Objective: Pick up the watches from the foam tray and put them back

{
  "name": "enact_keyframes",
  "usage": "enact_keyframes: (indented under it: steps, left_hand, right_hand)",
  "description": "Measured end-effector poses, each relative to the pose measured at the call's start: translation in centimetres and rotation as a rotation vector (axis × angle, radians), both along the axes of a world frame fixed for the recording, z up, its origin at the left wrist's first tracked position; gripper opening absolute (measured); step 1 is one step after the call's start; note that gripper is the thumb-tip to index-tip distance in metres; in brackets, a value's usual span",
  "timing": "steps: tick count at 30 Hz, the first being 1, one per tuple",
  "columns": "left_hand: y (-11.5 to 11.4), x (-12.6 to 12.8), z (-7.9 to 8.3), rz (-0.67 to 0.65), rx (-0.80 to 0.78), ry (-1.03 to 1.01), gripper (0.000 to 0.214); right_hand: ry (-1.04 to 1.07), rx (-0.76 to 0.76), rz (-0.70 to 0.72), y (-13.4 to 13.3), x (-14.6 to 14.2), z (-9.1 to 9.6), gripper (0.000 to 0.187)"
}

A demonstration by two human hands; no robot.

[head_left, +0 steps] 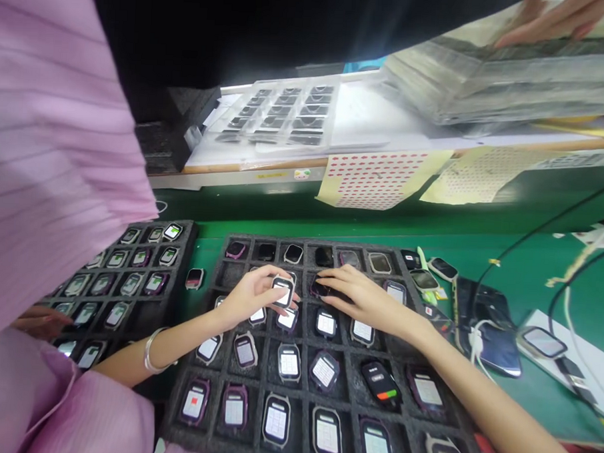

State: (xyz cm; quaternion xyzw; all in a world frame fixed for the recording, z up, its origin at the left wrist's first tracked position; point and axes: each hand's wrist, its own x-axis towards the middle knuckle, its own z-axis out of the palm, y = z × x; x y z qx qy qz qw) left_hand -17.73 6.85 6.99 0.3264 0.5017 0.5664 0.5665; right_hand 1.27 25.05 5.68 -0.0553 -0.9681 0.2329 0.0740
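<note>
My left hand (253, 294), with a silver bangle at the wrist, pinches a smartwatch case (282, 291) without a strap, its lit white screen facing up. It is held just above the dark grey foam tray (344, 352). Over the tray's second row, my right hand (352, 292) has its fingertips closed around a dark watch case (320, 285) with a purplish edge, mostly covered by the fingers. Around both hands, watches sit in the tray's square compartments, many with lit white screens. One watch (380, 382) shows a dark screen with an orange and green bar.
Another foam tray of watches (134, 272) stands at left, with a co-worker's hand (42, 321) beside it. A loose watch (194, 278) lies between the trays. Cables, watches and a dark phone (499, 359) lie right. A shelf (357, 109) above carries clear plastic trays (281, 112).
</note>
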Motion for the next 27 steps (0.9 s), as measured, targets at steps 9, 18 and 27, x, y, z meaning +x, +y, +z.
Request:
enact_keyframes:
  steps: [9, 18, 27]
  left_hand:
    - [0.4, -6.9, 0.4, -0.137, -0.127, 0.967, 0.048]
    - [-0.2, -9.8, -0.1, -0.266, -0.344, 1.393, 0.036]
    - [-0.9, -4.0, -2.8, -0.257, -0.131, 1.843, 0.041]
  right_hand:
    - [-0.052, 0.057, -0.360, -2.1, -2.9, -2.7, 0.021]
    - [0.042, -0.174, -0.302, -1.4, -2.5, -2.0, 0.008]
    - [0.043, -0.441, -0.323, -3.9, -1.0, 1.5, 0.016]
